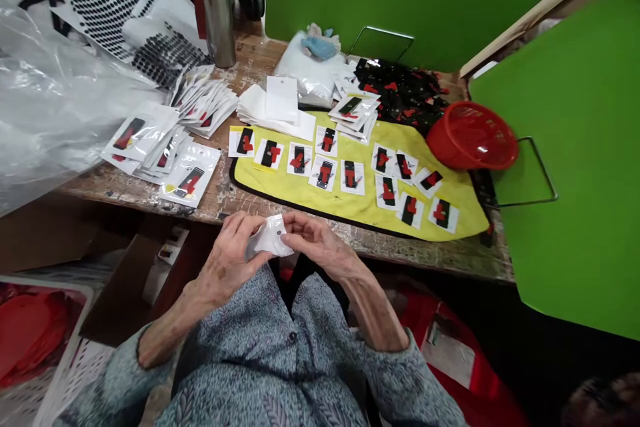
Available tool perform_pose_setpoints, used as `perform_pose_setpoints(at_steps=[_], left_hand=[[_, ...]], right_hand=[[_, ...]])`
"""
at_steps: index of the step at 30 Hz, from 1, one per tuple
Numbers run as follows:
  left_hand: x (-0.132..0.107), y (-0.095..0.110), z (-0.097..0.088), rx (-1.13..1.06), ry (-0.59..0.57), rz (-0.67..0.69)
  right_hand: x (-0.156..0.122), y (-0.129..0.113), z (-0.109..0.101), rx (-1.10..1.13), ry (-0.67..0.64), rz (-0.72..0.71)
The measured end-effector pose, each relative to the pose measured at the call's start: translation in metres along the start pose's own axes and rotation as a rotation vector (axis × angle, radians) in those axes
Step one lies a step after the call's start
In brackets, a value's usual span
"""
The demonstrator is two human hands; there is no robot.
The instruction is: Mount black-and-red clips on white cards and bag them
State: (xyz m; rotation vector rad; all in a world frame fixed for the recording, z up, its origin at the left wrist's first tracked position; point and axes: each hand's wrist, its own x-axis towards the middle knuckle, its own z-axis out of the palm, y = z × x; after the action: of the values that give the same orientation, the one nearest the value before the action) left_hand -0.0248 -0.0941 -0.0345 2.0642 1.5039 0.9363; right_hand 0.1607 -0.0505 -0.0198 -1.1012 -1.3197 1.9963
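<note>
White packet [275, 238], left fingers [243, 227] one side, right fingers [301, 221] opposite

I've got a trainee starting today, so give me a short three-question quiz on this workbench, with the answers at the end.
1. What do the left hand and right hand hold between them?
2. True or false: the red basket is at the left end of the yellow mat.
3. What colour is the handle of the metal flask?
a) blue
b) red
c) white

Key:
1. A white pouch with a small hole in it.
2. False; it is at the right end.
3. b
</note>
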Motion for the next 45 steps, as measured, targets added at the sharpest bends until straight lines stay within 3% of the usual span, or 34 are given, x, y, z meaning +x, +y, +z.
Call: perform_pose_setpoints(at_steps=[5, 11, 14, 19, 22, 24, 28, 30, 35, 45], left_hand=[[-0.001, 0.002, 0.002, 0.003, -0.087, 0.063], [-0.002, 0.004, 0.002, 0.023, -0.086, 0.073], [-0.002, 0.004, 0.004, 0.015, -0.055, 0.080], [-0.003, 0.005, 0.006, -0.036, -0.100, 0.031], [-0.004, 0.005, 0.003, -0.061, -0.073, 0.021], [-0.004, 0.003, 0.001, -0.062, -0.034, 0.008], [-0.004, -0.001, 0.001, -0.071, -0.013, 0.010], [-0.004, -0.002, 0.002, -0.068, -0.012, -0.001], [-0.010, -0.007, 0.003, -0.031, -0.015, -0.057], [-0.009, -0.006, 0.003, -0.011, -0.011, -0.087]], right_hand=[[0.006, 0.000, -0.005, 0.004, -0.164, 0.118], [0.003, 0.014, -0.002, -0.188, -0.026, 0.069], [0.002, 0.017, -0.001, -0.213, -0.017, 0.063], [0.001, 0.017, 0.003, -0.279, -0.023, 0.043], [-0.006, 0.009, -0.006, -0.315, -0.007, -0.019], [-0.010, 0.001, -0.024, -0.428, 0.191, -0.075], [0.001, -0.006, -0.073, -0.969, 0.941, -0.157], [0.014, -0.003, -0.091, -1.182, 1.133, -0.108], [0.039, 0.010, -0.105, -1.314, 1.181, 0.001], [0.052, 0.002, -0.099, -0.870, 1.255, 0.016]])
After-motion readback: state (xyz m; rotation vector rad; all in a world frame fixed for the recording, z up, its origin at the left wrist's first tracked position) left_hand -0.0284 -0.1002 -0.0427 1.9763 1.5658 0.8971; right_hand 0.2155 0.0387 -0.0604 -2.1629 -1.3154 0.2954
